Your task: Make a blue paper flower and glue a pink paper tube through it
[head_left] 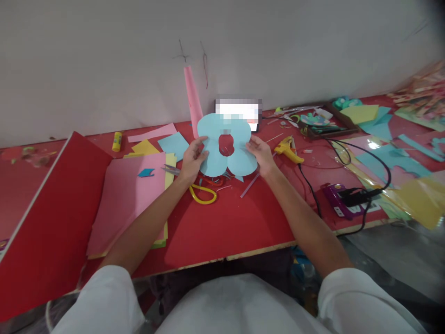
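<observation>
Hands (193, 160) (261, 155), two, hold one blue paper flower (240, 149).

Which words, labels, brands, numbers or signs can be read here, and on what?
No text can be read.
Yellow tube: markings too small and blurred.
Purple socket box: pale label, too small to read.
Lit screen: pixelated, unreadable.
Blue paper flower, in left hand and right hand: no writing visible.

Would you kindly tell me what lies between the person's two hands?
In the head view, a blue flower-shaped paper, held at its edges by the left hand and right hand.
</observation>
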Demonstrator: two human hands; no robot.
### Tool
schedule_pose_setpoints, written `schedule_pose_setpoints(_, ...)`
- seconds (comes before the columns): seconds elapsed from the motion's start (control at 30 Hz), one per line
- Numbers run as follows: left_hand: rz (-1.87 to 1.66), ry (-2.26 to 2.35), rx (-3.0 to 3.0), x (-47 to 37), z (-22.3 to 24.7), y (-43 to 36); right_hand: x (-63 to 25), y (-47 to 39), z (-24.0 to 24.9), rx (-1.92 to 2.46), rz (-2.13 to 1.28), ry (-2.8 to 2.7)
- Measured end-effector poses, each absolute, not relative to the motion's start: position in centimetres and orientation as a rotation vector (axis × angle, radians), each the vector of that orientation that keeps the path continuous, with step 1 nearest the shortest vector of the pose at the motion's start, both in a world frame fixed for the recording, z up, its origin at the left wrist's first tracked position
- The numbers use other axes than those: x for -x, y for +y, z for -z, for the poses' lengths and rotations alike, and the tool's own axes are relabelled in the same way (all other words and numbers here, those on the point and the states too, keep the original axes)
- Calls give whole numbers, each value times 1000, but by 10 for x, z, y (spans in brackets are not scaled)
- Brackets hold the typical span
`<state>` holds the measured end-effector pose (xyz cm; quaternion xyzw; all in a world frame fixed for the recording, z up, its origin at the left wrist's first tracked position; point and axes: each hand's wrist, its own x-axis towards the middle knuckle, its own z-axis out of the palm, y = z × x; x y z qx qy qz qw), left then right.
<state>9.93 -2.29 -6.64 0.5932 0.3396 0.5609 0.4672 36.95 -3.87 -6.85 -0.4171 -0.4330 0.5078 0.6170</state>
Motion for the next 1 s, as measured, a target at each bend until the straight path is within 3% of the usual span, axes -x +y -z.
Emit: schedule_pose_setpoints(1.0,-1379,917,-1431,-105,80,-21,-365,-42,74,1129,-760,-1218)
